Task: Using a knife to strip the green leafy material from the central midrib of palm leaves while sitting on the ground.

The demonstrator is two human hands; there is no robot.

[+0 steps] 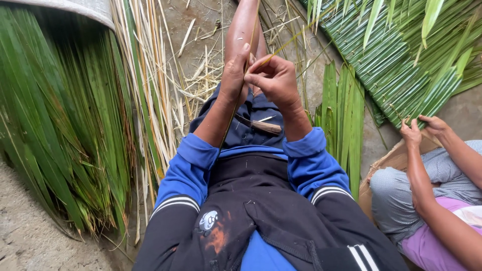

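Observation:
My left hand and my right hand meet above my lap, both pinched on a thin yellow-green leaf strip that runs up and to the right from my fingers. My thumbs press against the strip near my raised knee. A knife with a brown handle lies across my lap below the hands, touched by neither.
A big pile of long green leaves lies at my left, with dry pale stalks beside it. Folded green leaves sit at my right. Another person's hands work a woven leaf panel at right.

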